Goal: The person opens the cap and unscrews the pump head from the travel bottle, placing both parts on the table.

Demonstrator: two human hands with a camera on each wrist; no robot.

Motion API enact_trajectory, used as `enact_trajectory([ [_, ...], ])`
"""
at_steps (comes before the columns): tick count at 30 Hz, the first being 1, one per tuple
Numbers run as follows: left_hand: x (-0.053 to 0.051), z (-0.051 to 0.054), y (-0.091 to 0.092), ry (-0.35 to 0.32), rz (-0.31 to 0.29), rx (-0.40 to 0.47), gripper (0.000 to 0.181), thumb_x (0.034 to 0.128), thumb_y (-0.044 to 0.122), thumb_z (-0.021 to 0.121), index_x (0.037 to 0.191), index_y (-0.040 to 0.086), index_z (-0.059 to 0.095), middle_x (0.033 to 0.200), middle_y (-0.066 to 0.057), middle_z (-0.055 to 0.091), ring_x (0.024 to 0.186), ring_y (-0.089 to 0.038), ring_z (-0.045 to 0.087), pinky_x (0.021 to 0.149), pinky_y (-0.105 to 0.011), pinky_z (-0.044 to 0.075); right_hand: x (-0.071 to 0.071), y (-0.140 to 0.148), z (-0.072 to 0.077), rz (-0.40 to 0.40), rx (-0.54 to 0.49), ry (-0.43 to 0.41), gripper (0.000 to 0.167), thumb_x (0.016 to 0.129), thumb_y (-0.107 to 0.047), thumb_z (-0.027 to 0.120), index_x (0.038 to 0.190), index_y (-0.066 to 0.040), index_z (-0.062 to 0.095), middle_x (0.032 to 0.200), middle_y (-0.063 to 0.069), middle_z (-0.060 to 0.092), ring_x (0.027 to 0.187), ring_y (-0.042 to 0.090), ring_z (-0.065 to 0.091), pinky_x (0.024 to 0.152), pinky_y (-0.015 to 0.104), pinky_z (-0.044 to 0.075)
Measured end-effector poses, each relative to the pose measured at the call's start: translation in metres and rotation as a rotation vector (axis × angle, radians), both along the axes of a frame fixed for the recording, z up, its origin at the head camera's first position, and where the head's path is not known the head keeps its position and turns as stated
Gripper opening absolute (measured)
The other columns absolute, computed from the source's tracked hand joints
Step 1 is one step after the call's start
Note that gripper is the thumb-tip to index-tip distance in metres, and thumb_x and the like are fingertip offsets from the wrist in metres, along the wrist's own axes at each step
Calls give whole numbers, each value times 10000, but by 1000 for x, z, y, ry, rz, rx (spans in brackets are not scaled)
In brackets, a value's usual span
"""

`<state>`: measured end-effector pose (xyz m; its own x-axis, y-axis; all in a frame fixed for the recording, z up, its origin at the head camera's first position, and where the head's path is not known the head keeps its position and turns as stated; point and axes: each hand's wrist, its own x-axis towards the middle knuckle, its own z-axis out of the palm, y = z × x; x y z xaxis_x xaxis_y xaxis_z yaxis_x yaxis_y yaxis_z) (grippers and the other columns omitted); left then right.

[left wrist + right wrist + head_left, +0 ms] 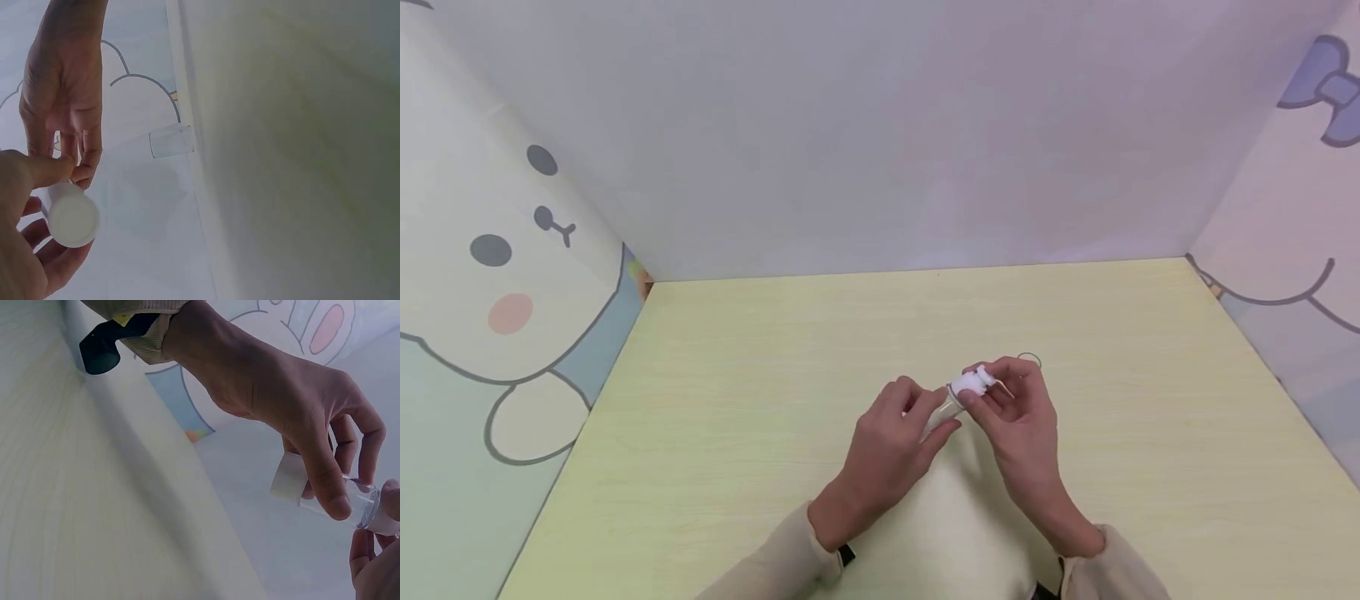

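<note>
Both hands meet on a small bottle with a white top (972, 382) and a clear section (359, 503). My left hand (891, 437) grips its lower end, and the round white base (74, 220) shows in the left wrist view. From the other side, my right hand (1026, 433) holds the bottle near the top, thumb and fingers on opposite sides. A small white part juts from the tip of the top in the head view. The bottle is tilted and held above the table; fingers hide part of its body.
A clear cup-like cylinder (170, 141) stands on the pale wood-look table (737, 375), mostly hidden behind my right hand in the head view. Light panels (887, 142) with cartoon prints at the sides rise around the table. A black wrist mount (101, 355) sits at the right sleeve.
</note>
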<state>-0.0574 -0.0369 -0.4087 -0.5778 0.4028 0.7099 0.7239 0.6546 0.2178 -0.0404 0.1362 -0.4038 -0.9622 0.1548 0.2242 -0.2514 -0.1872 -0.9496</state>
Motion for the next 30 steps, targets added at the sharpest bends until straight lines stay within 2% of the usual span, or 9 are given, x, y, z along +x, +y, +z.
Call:
enact_trajectory([
  [3,-2,0,-2,-36,-69,123,390,769,238,944,1098,123,769,886,-2,600,719,-95,570,627,-156,497,0,2,1,0,-6,55,461,875,188,699,1240,119,426,1131,41,685,998,164,708,899,234,594],
  [8,-3,3,-3,-171,-191,307,391,737,198,961,1071,100,783,873,-11,634,707,-88,628,656,-116,520,3,5,5,-7,31,101,488,861,202,704,1246,152,409,1127,-3,698,1002,136,689,898,220,584],
  [9,-3,3,-3,-214,-227,348,385,739,174,957,1072,90,783,871,-23,646,709,-96,649,667,-122,540,3,5,4,-4,35,120,481,861,205,701,1241,152,412,1132,-4,702,1009,133,690,898,216,583],
  [12,-2,5,-3,-400,-336,482,352,772,122,931,1084,77,774,901,-66,697,734,-138,717,697,-188,602,1,8,4,30,5,220,446,866,205,691,1225,148,433,1148,40,720,1035,153,707,896,214,583],
  [15,-1,7,-3,-574,-400,593,319,804,100,903,1092,84,765,944,-86,734,756,-169,748,698,-269,634,-2,12,4,102,-46,337,404,881,195,669,1216,136,452,1167,113,731,1060,191,726,895,223,588],
  [19,-1,11,-2,-680,-409,639,292,821,117,893,1073,85,749,987,-90,741,772,-129,743,713,-319,645,-4,14,8,187,-74,370,364,920,190,617,1234,106,451,1197,161,724,1082,231,726,909,242,591],
  [22,-1,14,-3,-734,-399,629,317,832,129,886,1105,101,727,1021,-103,736,805,-103,737,739,-324,647,-5,17,9,227,-61,364,353,941,204,575,1248,110,429,1239,180,703,1115,247,717,931,250,590],
  [27,-2,17,-5,-826,-336,582,375,842,172,881,1168,194,697,1043,-111,730,869,-113,723,791,-309,636,-4,19,10,221,12,306,446,942,190,597,1316,139,360,1333,155,638,1190,228,679,978,241,572],
  [30,-1,18,-6,-845,-309,543,399,846,195,879,1188,249,680,1044,-87,726,902,-121,711,810,-300,625,-3,18,11,182,53,241,535,910,211,630,1348,142,330,1334,97,597,1190,196,640,960,219,569],
])
